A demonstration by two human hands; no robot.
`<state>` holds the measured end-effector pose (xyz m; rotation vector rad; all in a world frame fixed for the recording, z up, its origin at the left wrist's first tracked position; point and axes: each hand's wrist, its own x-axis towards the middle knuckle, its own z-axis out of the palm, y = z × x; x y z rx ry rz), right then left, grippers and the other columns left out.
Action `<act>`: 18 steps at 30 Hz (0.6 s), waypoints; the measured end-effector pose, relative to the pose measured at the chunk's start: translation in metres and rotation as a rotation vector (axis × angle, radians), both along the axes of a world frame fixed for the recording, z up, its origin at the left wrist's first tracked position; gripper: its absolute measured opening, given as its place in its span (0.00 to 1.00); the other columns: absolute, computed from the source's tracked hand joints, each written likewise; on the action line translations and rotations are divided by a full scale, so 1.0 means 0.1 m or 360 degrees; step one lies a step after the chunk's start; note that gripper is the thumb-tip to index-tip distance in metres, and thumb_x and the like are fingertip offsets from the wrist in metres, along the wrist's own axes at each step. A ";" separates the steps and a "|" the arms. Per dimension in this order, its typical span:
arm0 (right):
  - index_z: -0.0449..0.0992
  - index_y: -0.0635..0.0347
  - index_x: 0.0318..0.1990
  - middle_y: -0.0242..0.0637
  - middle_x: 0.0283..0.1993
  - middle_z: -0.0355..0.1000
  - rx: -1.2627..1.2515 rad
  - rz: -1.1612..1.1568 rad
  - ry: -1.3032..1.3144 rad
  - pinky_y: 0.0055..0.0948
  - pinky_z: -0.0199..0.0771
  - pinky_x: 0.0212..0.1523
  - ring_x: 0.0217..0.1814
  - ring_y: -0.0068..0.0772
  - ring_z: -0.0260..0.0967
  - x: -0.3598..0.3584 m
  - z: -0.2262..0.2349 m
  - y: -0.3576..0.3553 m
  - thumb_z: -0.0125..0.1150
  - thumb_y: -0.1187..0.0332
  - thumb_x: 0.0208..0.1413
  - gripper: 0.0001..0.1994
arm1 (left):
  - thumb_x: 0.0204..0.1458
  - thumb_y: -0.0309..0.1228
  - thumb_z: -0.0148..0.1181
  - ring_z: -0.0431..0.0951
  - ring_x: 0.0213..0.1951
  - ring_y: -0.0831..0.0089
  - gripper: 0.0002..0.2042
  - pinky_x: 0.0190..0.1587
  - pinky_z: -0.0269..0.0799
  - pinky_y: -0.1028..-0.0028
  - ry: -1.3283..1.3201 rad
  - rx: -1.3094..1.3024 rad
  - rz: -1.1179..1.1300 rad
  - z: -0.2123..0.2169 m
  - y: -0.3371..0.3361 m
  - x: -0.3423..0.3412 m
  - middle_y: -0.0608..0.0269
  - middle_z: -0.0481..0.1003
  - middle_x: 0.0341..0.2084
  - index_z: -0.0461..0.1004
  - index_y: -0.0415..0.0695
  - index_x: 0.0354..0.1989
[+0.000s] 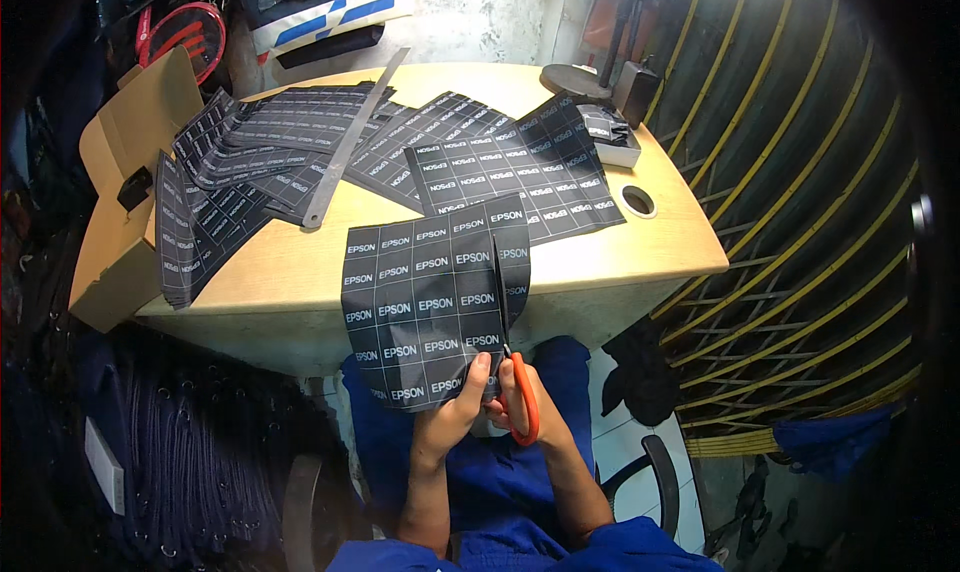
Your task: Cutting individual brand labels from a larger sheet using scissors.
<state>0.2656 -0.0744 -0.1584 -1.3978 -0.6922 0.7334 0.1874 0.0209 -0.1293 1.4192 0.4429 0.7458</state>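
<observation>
Wooden tabletop (pixel 600 262) strewn with sheets; left hand (pixel 455 412) pinches a black sheet (pixel 425 307), right hand (pixel 525 412) grips scissors (pixel 505 352), apparently near the thumb—risking a nick.

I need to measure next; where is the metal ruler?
The metal ruler lies diagonally across the black sheets on the wooden table's left half, head view.

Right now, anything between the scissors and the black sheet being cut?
Nothing visible. The right hand works the orange-handled scissors, whose blades already run up into the black sheet. The left hand pinches the sheet's lower edge beside them, clear of the blades.
</observation>
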 end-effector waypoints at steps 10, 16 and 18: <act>0.62 0.59 0.29 0.26 0.13 0.58 -0.0107 0.0013 0.0213 0.16 0.52 0.11 0.11 0.14 0.54 0.00 0.10 -0.02 0.39 0.44 0.60 0.25 | 0.53 0.28 0.56 0.70 0.21 0.80 0.06 0.25 0.65 0.77 0.0007 0.0060 0.0016 0.02 0.00 -0.01 0.69 0.72 0.19 0.73 0.39 0.26; 0.61 0.58 0.26 0.26 0.14 0.58 -0.0091 0.0035 0.0311 0.17 0.53 0.11 0.12 0.13 0.54 -0.02 0.20 -0.02 0.41 0.45 0.60 0.23 | 0.53 0.27 0.56 0.70 0.22 0.81 0.06 0.25 0.64 0.78 -0.0013 0.0037 0.0017 -0.05 0.01 0.00 0.69 0.72 0.19 0.73 0.39 0.26; 0.62 0.58 0.26 0.25 0.14 0.58 -0.0097 0.0019 0.0314 0.17 0.53 0.11 0.11 0.13 0.53 -0.02 0.21 -0.02 0.41 0.45 0.60 0.23 | 0.53 0.27 0.56 0.70 0.22 0.81 0.06 0.25 0.64 0.78 -0.0021 0.0042 0.0027 -0.03 0.00 0.00 0.70 0.71 0.19 0.73 0.39 0.26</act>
